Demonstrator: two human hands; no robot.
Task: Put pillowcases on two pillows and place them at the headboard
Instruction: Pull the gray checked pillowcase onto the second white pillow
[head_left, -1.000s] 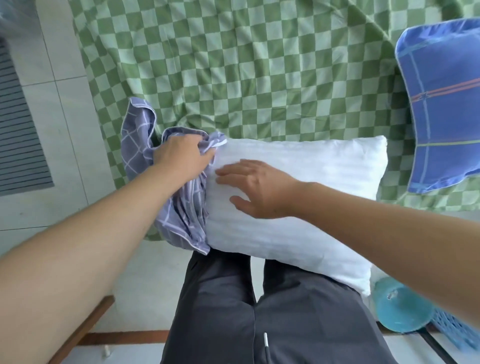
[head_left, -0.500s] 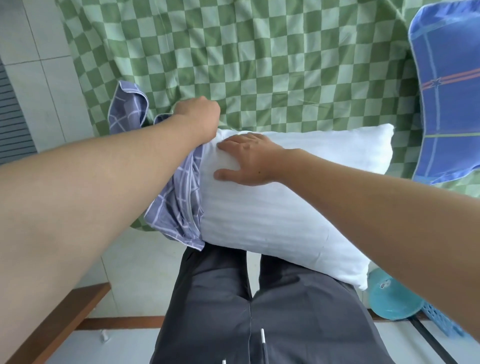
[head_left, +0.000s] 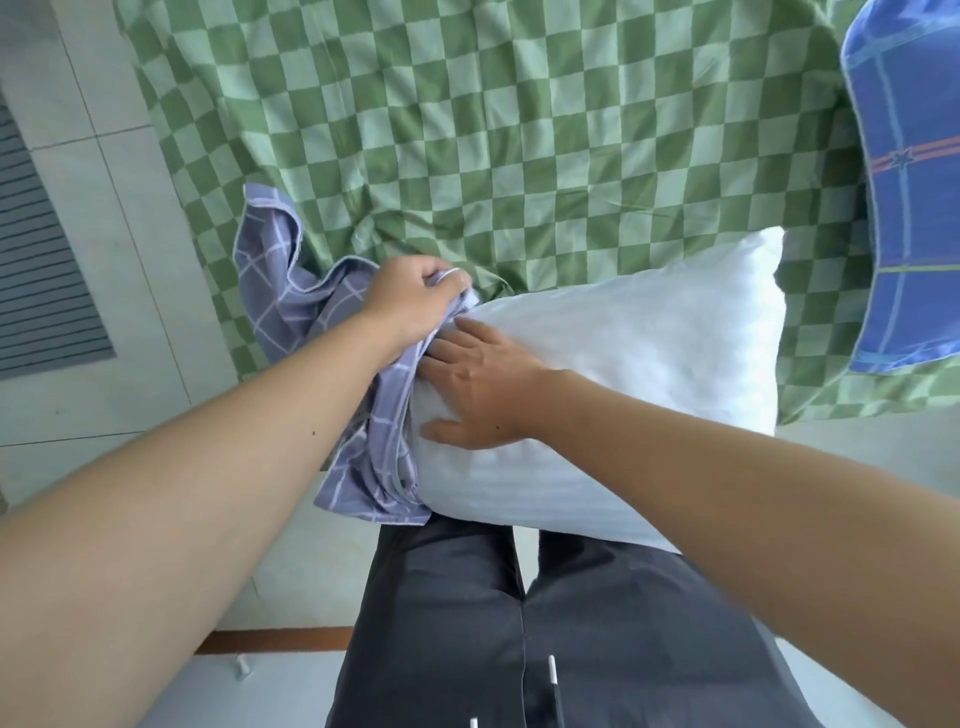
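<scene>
At the near edge of the bed covered in a green-and-white checked sheet (head_left: 519, 130), a plump white striped pillow (head_left: 623, 374) lies partly on the sheet and partly against the person's dark grey trousers (head_left: 467, 623). Its left end sits inside the mouth of a crumpled lavender pillowcase with a thin white grid pattern (head_left: 311, 312), which bunches around that end and trails off to the left over the edge of the bed. The left hand (head_left: 415, 296) is curled into a fist round the pillowcase's upper hem, at the far left corner of the pillow. The right hand (head_left: 478, 384) lies flat on top of the pillow just beside it, fingers straight and pointing left, the fingertips touching the edge of the lavender cloth and the thumb spread toward the person. The two hands are close together, nearly touching. On the far right of the bed lies a blue pillow with orange, green and pale stripes (head_left: 909, 182), well apart from the white one. Pale floor tiles (head_left: 104, 260) show on the left.
</scene>
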